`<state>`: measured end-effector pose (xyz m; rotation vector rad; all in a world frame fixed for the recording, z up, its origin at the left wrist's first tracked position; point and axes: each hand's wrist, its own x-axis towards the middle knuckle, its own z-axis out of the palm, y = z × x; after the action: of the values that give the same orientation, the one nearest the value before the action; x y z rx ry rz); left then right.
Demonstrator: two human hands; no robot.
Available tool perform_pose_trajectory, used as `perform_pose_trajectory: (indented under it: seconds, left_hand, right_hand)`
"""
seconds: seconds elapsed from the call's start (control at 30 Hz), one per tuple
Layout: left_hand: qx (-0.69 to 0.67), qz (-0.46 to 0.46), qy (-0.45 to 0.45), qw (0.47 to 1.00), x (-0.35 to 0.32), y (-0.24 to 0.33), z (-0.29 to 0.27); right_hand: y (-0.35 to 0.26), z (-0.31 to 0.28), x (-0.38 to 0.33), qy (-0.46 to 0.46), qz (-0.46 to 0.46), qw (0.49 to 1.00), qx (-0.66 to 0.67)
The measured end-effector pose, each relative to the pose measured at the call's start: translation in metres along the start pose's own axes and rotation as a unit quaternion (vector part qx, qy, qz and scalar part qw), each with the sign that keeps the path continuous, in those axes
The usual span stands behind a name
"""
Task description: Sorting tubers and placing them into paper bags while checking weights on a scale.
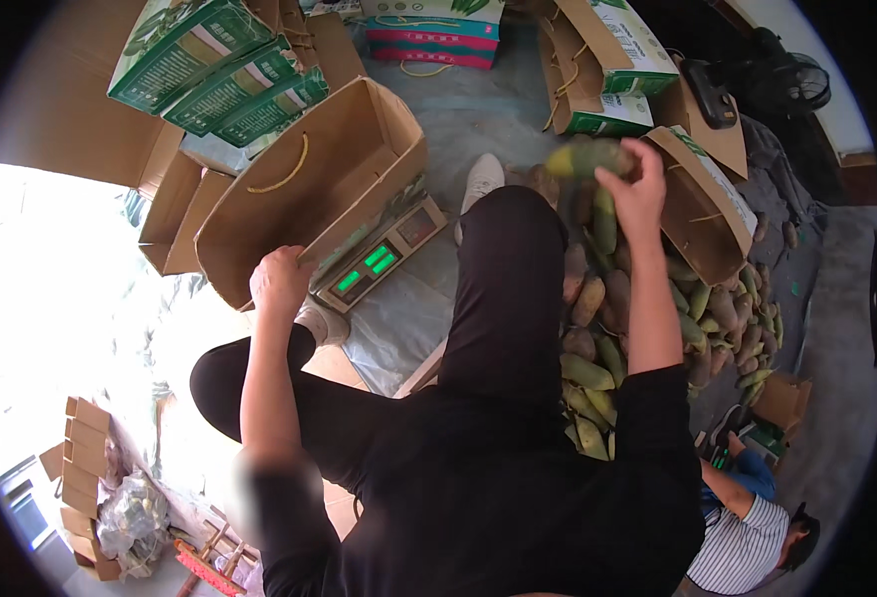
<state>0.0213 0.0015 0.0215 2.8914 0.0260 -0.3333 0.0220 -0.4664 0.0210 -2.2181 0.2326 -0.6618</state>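
My right hand (641,195) is closed around a green radish (583,157), slightly blurred, with a brown, muddy end. It is held above a large pile of similar green radishes (727,316) on the right. With my left hand (279,283) I grip the near rim of an open cardboard carry box (281,211). A yellow cord handle hangs on its inner wall; the part of the floor that shows inside is bare cardboard. Under the box sits a flat digital scale (398,249) with a lit green display.
Green printed boxes (249,95) stand at the far left, a pink-and-blue box (433,45) at the far middle. More open boxes (702,204) lie right of my right hand. A black fan (777,80) stands far right. Another person in a striped shirt (742,547) sits at lower right.
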Motion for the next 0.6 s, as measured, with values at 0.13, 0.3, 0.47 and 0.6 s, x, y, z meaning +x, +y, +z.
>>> perform_pose_trajectory:
  seconds: [0.13, 0.3, 0.47, 0.6]
  left_hand:
    - [0.009, -0.036, -0.042, 0.998, -0.004, 0.004, -0.001]
    - [0.035, -0.007, -0.045, 0.998, -0.005, 0.006, -0.001]
    - [0.045, 0.012, -0.022, 0.999, -0.008, 0.001, 0.000]
    - [0.036, -0.013, -0.045, 0.998, -0.004, 0.002, 0.003]
  right_hand:
    - [-0.095, 0.005, 0.041, -0.010, 0.000, 0.979, 0.203]
    - [-0.170, 0.065, 0.052, -0.075, -0.101, 0.963, 0.237]
    - [-0.203, 0.172, 0.008, -0.136, -0.122, 0.963, 0.200]
    - [-0.202, 0.216, -0.032, -0.257, -0.049, 0.961, 0.084]
